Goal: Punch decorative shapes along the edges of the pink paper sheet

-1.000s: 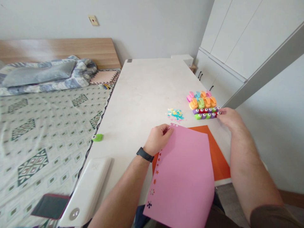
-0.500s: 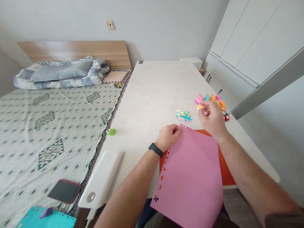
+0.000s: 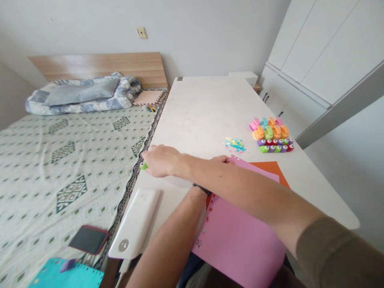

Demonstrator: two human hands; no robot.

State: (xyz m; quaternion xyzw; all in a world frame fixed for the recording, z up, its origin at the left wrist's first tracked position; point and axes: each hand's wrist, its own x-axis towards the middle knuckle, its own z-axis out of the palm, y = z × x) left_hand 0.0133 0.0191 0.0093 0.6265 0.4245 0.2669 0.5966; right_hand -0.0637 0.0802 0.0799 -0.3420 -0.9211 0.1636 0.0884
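Note:
My right hand [image 3: 160, 161] reaches across my body to the table's left edge, its fingers curled over a small green punch [image 3: 144, 165]. My left hand [image 3: 221, 159] is mostly hidden behind the right forearm; it rests at the top corner of a pink paper sheet [image 3: 237, 232] that has shapes punched along its left edge. An orange sheet [image 3: 274, 169] lies under the pink one. At the right of the white table [image 3: 204, 116] stands a cluster of coloured punches [image 3: 271, 136], with a small heap of punched confetti [image 3: 235, 144] beside it.
A white flat device [image 3: 135, 224] lies at the table's near left corner. The bed [image 3: 60, 160] at left carries a folded blanket [image 3: 84, 94], a dark phone [image 3: 88, 239] and a teal sheet [image 3: 69, 276]. White cabinets [image 3: 315, 52] stand at right.
My right hand left the punch cluster at the right and swung across to the green punch at the table's left edge. The left hand stayed on the pink sheet.

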